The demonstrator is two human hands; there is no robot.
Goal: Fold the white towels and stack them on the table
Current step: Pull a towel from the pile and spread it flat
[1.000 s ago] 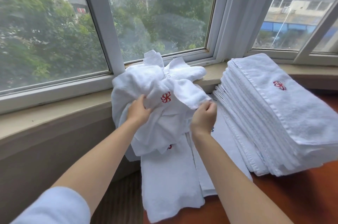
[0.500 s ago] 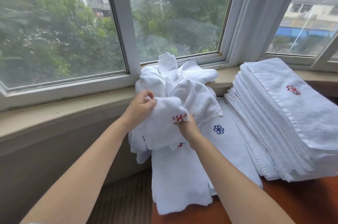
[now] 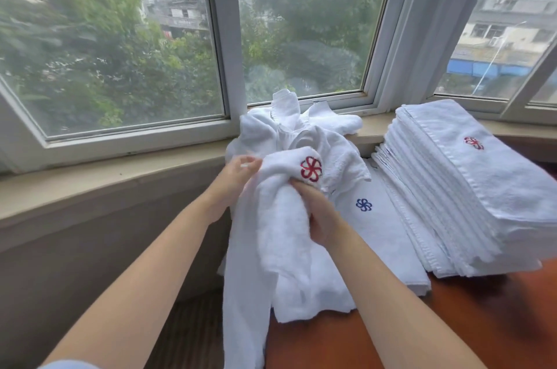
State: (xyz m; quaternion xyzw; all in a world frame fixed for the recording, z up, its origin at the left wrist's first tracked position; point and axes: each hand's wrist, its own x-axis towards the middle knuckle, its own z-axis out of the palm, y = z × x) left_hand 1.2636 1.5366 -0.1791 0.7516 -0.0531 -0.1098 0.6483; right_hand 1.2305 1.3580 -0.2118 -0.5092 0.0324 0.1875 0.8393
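Right now my right hand [image 3: 321,218] has its fingers curled around a bunched neck of the crumpled towel [image 3: 286,236], just under its red pinwheel emblem [image 3: 311,169], while my left hand [image 3: 238,171] pinches a fold at the towel's upper left edge. I hold it at two spots, I think, so I can draw it clear of the unfolded heap [image 3: 304,133] behind it and hunt for a hem or corner to open it flat. It hangs from my grip in a soft, thick rope, its lower end draping over the near corner of the table [image 3: 452,323] and onto a flat towel with a blue emblem [image 3: 363,205] lying there. The heap leans against the windowsill [image 3: 120,169]. Well to the right sits the folded stack [image 3: 470,187], tall and squared, a red emblem on top, which tells me most of the job looks done.
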